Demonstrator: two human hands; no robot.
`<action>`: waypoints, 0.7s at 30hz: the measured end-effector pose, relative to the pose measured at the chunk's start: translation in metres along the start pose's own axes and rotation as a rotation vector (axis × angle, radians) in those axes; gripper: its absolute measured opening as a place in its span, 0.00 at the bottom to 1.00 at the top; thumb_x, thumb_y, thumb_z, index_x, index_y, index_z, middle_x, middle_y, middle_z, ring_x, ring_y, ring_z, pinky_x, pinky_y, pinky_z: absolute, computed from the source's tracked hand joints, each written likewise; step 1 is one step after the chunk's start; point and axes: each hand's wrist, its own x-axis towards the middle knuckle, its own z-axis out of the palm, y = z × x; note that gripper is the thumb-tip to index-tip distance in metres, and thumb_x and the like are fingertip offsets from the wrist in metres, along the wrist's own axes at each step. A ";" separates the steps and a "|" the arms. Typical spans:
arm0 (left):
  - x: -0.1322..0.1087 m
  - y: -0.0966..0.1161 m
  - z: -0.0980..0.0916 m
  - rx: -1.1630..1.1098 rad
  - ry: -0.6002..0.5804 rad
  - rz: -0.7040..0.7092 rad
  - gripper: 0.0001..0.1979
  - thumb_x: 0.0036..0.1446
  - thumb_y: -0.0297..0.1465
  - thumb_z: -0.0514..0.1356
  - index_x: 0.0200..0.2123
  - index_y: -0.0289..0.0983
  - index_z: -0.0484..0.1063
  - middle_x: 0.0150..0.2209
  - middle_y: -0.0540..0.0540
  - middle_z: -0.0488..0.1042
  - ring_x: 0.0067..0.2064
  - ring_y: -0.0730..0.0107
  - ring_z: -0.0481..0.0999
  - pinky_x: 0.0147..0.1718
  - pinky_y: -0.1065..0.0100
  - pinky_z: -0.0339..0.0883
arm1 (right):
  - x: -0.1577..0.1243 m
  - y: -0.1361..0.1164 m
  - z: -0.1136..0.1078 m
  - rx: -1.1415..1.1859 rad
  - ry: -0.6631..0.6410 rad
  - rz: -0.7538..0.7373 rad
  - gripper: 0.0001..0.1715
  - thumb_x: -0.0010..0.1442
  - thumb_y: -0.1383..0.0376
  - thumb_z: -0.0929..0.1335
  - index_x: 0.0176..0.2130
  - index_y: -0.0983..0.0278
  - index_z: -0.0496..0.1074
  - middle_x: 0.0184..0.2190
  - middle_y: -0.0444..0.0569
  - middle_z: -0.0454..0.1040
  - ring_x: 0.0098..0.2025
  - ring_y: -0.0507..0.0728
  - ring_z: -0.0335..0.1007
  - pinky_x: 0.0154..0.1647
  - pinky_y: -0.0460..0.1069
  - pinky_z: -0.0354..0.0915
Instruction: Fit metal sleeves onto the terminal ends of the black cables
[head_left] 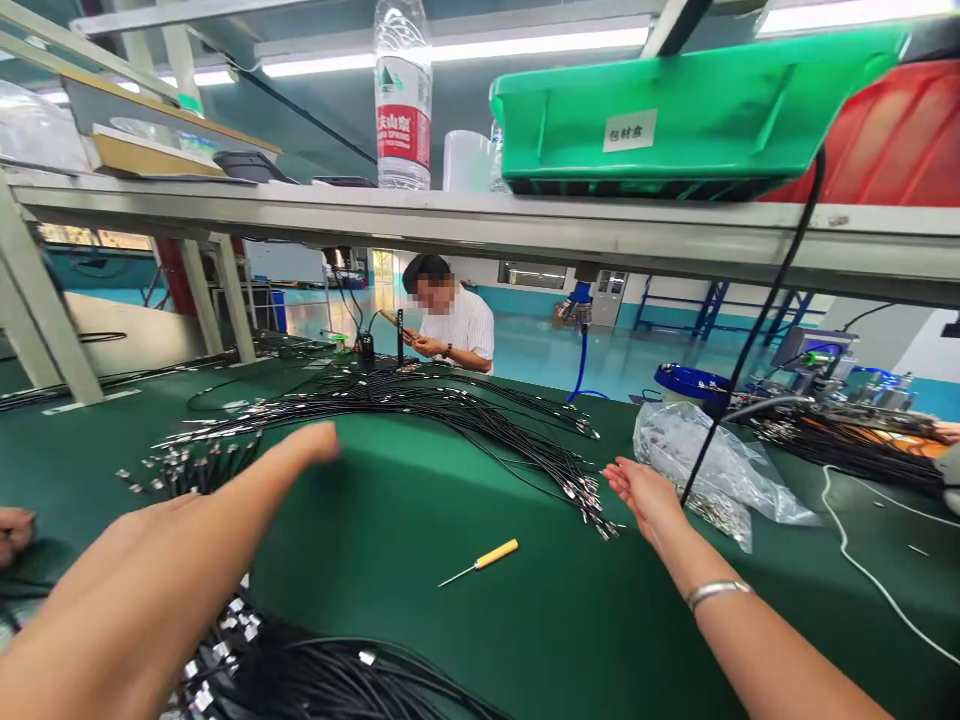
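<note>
My left arm stretches over the bench from the lower left. My left hand (313, 443) is blurred at its end, above the green mat (360, 530), and its separate fingers cannot be made out. My right hand (641, 492) is open, fingers stretched out, with nothing visible in it. Those fingertips are close to the connector ends of a long bundle of black cables (480, 425) that curves across the bench. A yellow-handled awl (496, 553) lies on the mat between my arms. Upright cable ends (214, 465) with metal tips stand behind my left forearm.
More black cables (352, 675) lie in front. A clear plastic bag (697, 450) of small parts sits right of my right hand. Overhead, a shelf (480, 225) carries a green bin (697, 110) and a water bottle (403, 110). Another person (461, 325) works opposite; someone's hand (13, 532) shows at left.
</note>
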 end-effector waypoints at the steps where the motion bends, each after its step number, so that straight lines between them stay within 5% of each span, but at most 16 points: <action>1: -0.008 0.008 0.016 0.023 -0.072 -0.011 0.13 0.58 0.35 0.56 0.41 0.31 0.69 0.40 0.45 0.72 0.40 0.63 0.73 0.39 0.59 0.69 | 0.007 -0.002 -0.001 -0.006 0.022 0.009 0.06 0.59 0.74 0.61 0.37 0.67 0.66 0.36 0.54 0.73 0.36 0.53 0.74 0.31 0.40 0.70; 4: -0.043 0.049 0.063 0.041 -0.248 0.058 0.09 0.54 0.28 0.58 0.38 0.30 0.73 0.38 0.39 0.74 0.41 0.56 0.74 0.41 0.59 0.68 | 0.027 -0.008 -0.007 -0.053 0.073 0.044 0.07 0.63 0.73 0.59 0.38 0.67 0.65 0.36 0.52 0.73 0.35 0.50 0.73 0.29 0.38 0.69; 6: -0.078 0.088 0.079 -0.023 -0.324 0.226 0.12 0.55 0.31 0.57 0.42 0.36 0.73 0.44 0.42 0.73 0.48 0.60 0.71 0.48 0.63 0.64 | 0.038 -0.008 -0.011 -0.118 0.079 0.088 0.07 0.65 0.72 0.59 0.40 0.68 0.65 0.36 0.50 0.72 0.33 0.49 0.73 0.28 0.39 0.69; 9: -0.139 0.149 0.077 -0.199 -0.283 0.558 0.14 0.57 0.33 0.53 0.46 0.41 0.71 0.49 0.45 0.71 0.53 0.61 0.67 0.54 0.59 0.59 | 0.043 -0.002 -0.013 -0.254 0.032 0.187 0.06 0.65 0.69 0.63 0.41 0.71 0.66 0.33 0.48 0.72 0.27 0.50 0.71 0.24 0.43 0.70; 12: -0.187 0.191 0.068 -0.336 -0.264 0.728 0.14 0.58 0.32 0.51 0.47 0.43 0.69 0.49 0.48 0.71 0.54 0.63 0.66 0.55 0.58 0.59 | 0.026 0.001 -0.016 -0.363 -0.038 0.228 0.06 0.63 0.71 0.64 0.41 0.72 0.67 0.30 0.47 0.72 0.24 0.49 0.70 0.21 0.42 0.67; 16: -0.208 0.208 0.078 -0.461 -0.250 0.768 0.14 0.61 0.32 0.48 0.47 0.45 0.69 0.48 0.52 0.72 0.54 0.68 0.66 0.54 0.63 0.61 | -0.033 -0.019 -0.048 -0.407 -0.260 0.197 0.08 0.59 0.74 0.66 0.41 0.71 0.71 0.31 0.52 0.75 0.29 0.51 0.73 0.27 0.41 0.68; 19: -0.201 0.202 0.092 -0.474 -0.198 0.742 0.15 0.62 0.35 0.47 0.44 0.43 0.71 0.46 0.50 0.73 0.51 0.66 0.69 0.53 0.63 0.63 | -0.086 -0.044 -0.104 -0.563 -0.548 0.070 0.08 0.58 0.69 0.67 0.40 0.67 0.74 0.34 0.50 0.76 0.33 0.53 0.73 0.31 0.43 0.68; 21: -0.196 0.196 0.097 -0.462 -0.186 0.758 0.16 0.61 0.39 0.48 0.46 0.44 0.70 0.48 0.49 0.72 0.51 0.64 0.69 0.53 0.61 0.62 | -0.119 -0.055 -0.151 -0.741 -0.609 -0.070 0.11 0.59 0.65 0.66 0.42 0.64 0.73 0.36 0.48 0.75 0.35 0.53 0.72 0.34 0.45 0.68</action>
